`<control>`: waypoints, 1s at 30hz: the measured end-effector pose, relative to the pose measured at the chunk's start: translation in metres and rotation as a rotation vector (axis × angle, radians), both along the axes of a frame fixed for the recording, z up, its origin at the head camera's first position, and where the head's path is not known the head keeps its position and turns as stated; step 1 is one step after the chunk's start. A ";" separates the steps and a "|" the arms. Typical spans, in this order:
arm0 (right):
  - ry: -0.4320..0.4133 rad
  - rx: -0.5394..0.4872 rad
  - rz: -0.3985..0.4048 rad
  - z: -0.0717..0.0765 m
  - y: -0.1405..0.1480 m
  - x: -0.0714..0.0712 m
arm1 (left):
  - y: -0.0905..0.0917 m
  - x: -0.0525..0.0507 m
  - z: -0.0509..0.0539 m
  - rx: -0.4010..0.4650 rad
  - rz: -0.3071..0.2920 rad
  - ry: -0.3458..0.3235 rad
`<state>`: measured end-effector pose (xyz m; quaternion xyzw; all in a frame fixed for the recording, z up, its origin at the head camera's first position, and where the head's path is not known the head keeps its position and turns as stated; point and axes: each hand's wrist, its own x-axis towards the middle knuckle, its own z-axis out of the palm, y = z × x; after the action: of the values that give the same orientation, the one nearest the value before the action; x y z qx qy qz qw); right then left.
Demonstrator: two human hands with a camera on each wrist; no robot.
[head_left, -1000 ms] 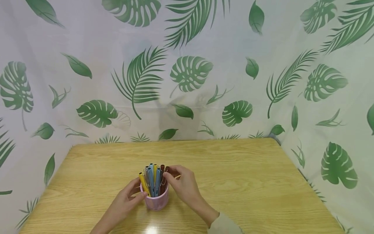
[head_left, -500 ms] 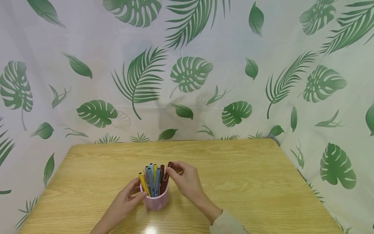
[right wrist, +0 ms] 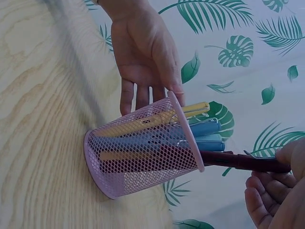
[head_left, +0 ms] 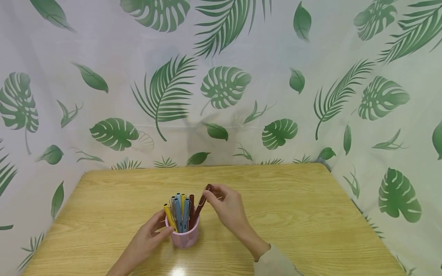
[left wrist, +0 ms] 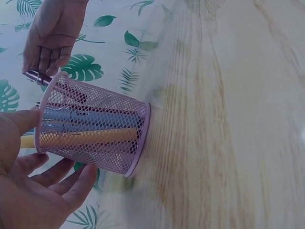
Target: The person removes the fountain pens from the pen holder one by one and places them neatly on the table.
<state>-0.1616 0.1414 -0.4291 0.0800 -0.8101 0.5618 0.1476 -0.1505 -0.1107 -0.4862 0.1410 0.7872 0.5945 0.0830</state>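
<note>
A pink mesh cup (head_left: 185, 240) stands on the table, holding several pens: yellow (head_left: 169, 217), blue (head_left: 186, 214), grey and dark red. My left hand (head_left: 146, 237) holds the cup's left side, thumb at the rim, as the left wrist view also shows with the cup (left wrist: 95, 129). By its capped end, my right hand (head_left: 229, 210) pinches a dark red pen (head_left: 202, 202), which leans out to the right with its lower end inside the cup. In the right wrist view this pen (right wrist: 243, 161) passes over the rim. Another dark red pen (head_left: 192, 203) stands beside it.
The wooden table (head_left: 293, 214) reaches back to a white cloth (head_left: 255, 92) with green leaf prints, which also hangs along both sides. A light reflection lies on the table near the front edge of the head view.
My right hand has moved up and to the right, drawing the dark red pen partly up out of the cup and tilting it. My left hand and the cup have stayed in place.
</note>
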 end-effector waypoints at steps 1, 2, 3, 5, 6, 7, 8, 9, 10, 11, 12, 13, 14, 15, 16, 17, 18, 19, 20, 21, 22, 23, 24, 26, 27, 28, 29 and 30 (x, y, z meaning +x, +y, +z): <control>-0.001 -0.008 -0.003 0.001 0.001 0.000 | 0.000 0.000 0.000 -0.001 0.000 0.001; 0.000 -0.021 -0.002 0.002 0.002 0.000 | 0.000 0.000 0.000 -0.002 -0.002 0.002; 0.002 -0.032 -0.002 0.003 0.003 0.000 | 0.000 0.000 0.000 -0.003 -0.004 0.005; 0.008 -0.060 0.000 0.005 0.004 0.000 | 0.000 -0.001 0.000 -0.001 -0.007 0.008; 0.007 -0.074 0.000 0.006 0.006 0.000 | -0.001 -0.001 -0.001 0.000 -0.010 0.008; 0.004 -0.087 0.000 0.007 0.007 0.000 | -0.001 -0.001 -0.001 0.002 -0.011 0.009; 0.006 -0.096 0.000 0.007 0.008 0.000 | -0.001 -0.001 -0.001 0.002 -0.014 0.008; 0.008 -0.101 -0.003 0.008 0.009 0.000 | -0.001 -0.001 -0.002 0.002 -0.014 0.008; 0.008 -0.109 -0.004 0.008 0.011 0.000 | -0.001 -0.001 -0.002 0.004 -0.014 0.005; 0.006 -0.114 -0.005 0.009 0.012 0.000 | -0.001 -0.001 -0.002 0.005 -0.014 0.006; 0.008 -0.121 -0.006 0.010 0.014 0.000 | -0.001 -0.001 -0.002 0.005 -0.013 0.005; 0.009 -0.129 -0.004 0.010 0.015 0.000 | -0.001 0.000 -0.002 0.006 -0.009 0.004; 0.009 -0.135 -0.005 0.011 0.017 0.000 | -0.002 0.000 -0.002 0.008 -0.012 0.008; 0.007 -0.142 -0.005 0.012 0.018 0.000 | -0.002 0.000 -0.002 0.012 -0.013 0.009; 0.004 -0.149 -0.005 0.013 0.020 0.000 | -0.002 0.001 -0.002 0.015 -0.014 0.008; 0.003 -0.154 -0.006 0.014 0.021 0.000 | -0.002 0.001 -0.002 0.019 -0.016 0.011; 0.003 -0.157 -0.009 0.015 0.022 0.001 | -0.002 0.001 -0.002 0.022 -0.018 0.011; 0.000 -0.155 -0.014 0.016 0.024 0.000 | -0.002 0.001 -0.002 0.026 -0.023 0.014; 0.000 -0.156 -0.018 0.017 0.025 0.000 | -0.002 0.001 -0.003 0.029 -0.027 0.016; -0.001 -0.156 -0.022 0.018 0.027 0.000 | -0.002 0.001 -0.003 0.032 -0.028 0.015; -0.002 -0.157 -0.026 0.020 0.028 0.000 | -0.002 0.001 -0.003 0.034 -0.029 0.014; 0.000 -0.157 -0.030 0.021 0.030 0.000 | -0.002 0.001 -0.003 0.036 -0.032 0.017; 0.000 -0.158 -0.034 0.022 0.031 0.000 | -0.002 0.001 -0.003 0.039 -0.034 0.017; -0.003 -0.160 -0.041 0.026 0.035 0.000 | -0.002 0.000 -0.003 0.045 -0.033 0.014; -0.005 -0.160 -0.047 0.027 0.037 0.000 | -0.002 0.000 -0.003 0.047 -0.032 0.014; -0.005 -0.158 -0.053 0.028 0.039 0.001 | -0.002 0.000 -0.003 0.049 -0.031 0.009; -0.005 -0.156 -0.058 0.029 0.041 0.001 | -0.002 0.000 -0.003 0.050 -0.031 0.009; -0.008 -0.157 -0.062 0.030 0.044 0.001 | -0.002 0.000 -0.002 0.048 -0.031 0.011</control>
<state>-0.1606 0.1850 -0.3990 0.0407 -0.7662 0.6191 0.1674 -0.1501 -0.1127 -0.4885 0.1584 0.7710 0.6110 0.0847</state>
